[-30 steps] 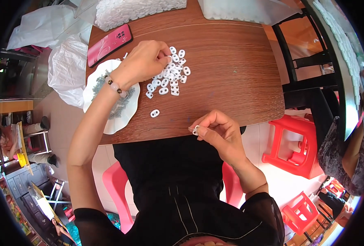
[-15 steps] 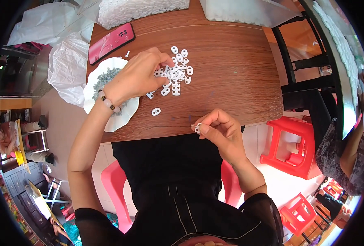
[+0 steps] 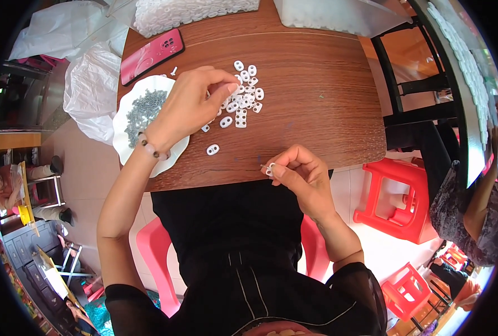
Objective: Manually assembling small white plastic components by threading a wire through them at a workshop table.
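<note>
Small white plastic pieces with round holes (image 3: 241,118) lie in a loose pile on the brown wooden table. Above the pile's left side, my left hand (image 3: 195,98) pinches thumb and forefinger together; what sits between the tips is too small to make out. Near the table's front edge, my right hand (image 3: 305,182) grips a small white holed plastic piece (image 3: 270,169) with a thin screw sticking out to its left. One loose two-holed piece (image 3: 213,149) lies apart, nearer to me. Under my left wrist, a white scalloped plate (image 3: 173,157) holds many grey screws (image 3: 148,109).
A pink phone (image 3: 152,56) lies at the table's far left, with a small white part (image 3: 174,71) beside it. Clear bins with white pieces (image 3: 193,12) stand along the far edge. Red stools (image 3: 397,201) and a seated person are at the right.
My left thumb and forefinger have closed together and lifted slightly from the pile. My right hand keeps its grip, almost in the same place.
</note>
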`<action>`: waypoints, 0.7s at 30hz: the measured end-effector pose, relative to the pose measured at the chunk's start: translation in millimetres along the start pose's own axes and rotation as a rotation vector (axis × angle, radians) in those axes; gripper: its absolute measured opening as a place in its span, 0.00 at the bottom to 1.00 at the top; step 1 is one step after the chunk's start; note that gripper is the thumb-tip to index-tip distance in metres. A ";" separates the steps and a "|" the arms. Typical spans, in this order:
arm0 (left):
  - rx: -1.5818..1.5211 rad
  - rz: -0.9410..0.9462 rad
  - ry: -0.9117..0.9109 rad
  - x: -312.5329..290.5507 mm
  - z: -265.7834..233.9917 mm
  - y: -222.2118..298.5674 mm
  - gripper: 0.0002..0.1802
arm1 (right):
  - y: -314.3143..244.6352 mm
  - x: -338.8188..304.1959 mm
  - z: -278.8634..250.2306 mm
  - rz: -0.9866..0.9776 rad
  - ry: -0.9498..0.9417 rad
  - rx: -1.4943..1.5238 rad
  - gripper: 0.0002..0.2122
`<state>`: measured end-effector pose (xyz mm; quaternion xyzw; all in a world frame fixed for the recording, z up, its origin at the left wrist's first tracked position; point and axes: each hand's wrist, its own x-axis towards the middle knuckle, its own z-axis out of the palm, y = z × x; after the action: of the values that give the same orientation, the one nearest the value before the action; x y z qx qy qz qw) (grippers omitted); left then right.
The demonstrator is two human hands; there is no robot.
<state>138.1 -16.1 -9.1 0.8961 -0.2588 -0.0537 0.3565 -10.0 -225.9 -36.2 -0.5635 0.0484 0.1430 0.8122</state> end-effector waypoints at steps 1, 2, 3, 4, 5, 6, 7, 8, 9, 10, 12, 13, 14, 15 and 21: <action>0.000 -0.002 0.001 -5.8 -0.2 4.5 0.11 | -0.3 -0.2 -0.1 -0.004 0.003 -0.003 0.03; -0.281 -0.107 0.011 -14.5 0.1 10.3 0.12 | -0.4 -0.2 0.1 -0.008 0.003 -0.005 0.03; -0.563 -0.211 0.022 -24.2 0.2 16.7 0.12 | -0.3 -0.6 0.1 -0.007 -0.002 -0.006 0.03; -0.566 -0.212 0.022 -33.5 0.0 24.5 0.12 | 0.0 -1.7 -0.7 -0.018 0.013 -0.015 0.03; -0.681 -0.303 -0.014 -45.3 -1.7 33.6 0.12 | 0.4 -2.4 -0.6 -0.028 0.022 -0.024 0.03; -0.797 -0.395 -0.051 -56.7 -1.1 40.4 0.12 | 0.7 -2.7 -0.5 -0.024 0.019 -0.025 0.03; -0.864 -0.392 -0.028 -67.8 4.4 42.7 0.13 | 1.0 -3.7 -0.6 -0.044 0.019 -0.022 0.03; -0.867 -0.398 -0.018 -79.3 10.5 45.0 0.13 | 1.0 -4.7 1.0 -0.062 0.010 -0.019 0.03; -0.980 -0.389 0.047 -89.5 18.0 47.0 0.14 | 0.5 -6.2 3.2 -0.056 0.002 -0.022 0.03; -1.093 -0.378 0.113 -98.7 22.9 48.2 0.15 | -1.1 -7.7 5.7 -0.065 0.006 -0.017 0.03; -1.183 -0.398 0.114 -114.0 29.3 48.8 0.16 | -3.1 -11.1 10.4 -0.068 0.007 -0.018 0.03; -1.245 -0.405 0.117 -120.3 35.4 47.7 0.16 | -4.2 -12.6 13.0 -0.073 0.002 -0.011 0.03; -1.307 -0.411 0.119 -125.7 40.5 46.0 0.17 | -4.6 -14.0 15.1 -0.078 -0.002 -0.003 0.03; -1.319 -0.409 0.119 -130.3 43.5 44.3 0.17 | -4.0 -15.2 16.6 -0.074 -0.007 -0.008 0.03; -1.297 -0.466 0.232 -141.8 51.3 50.5 0.16 | 2.6 -20.4 27.3 -0.108 -0.077 -0.042 0.03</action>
<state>-19.8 -7.2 -26.0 0.5343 0.0644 -0.1763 0.8242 -32.4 -203.4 -23.8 -0.5762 -0.0160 0.1216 0.8080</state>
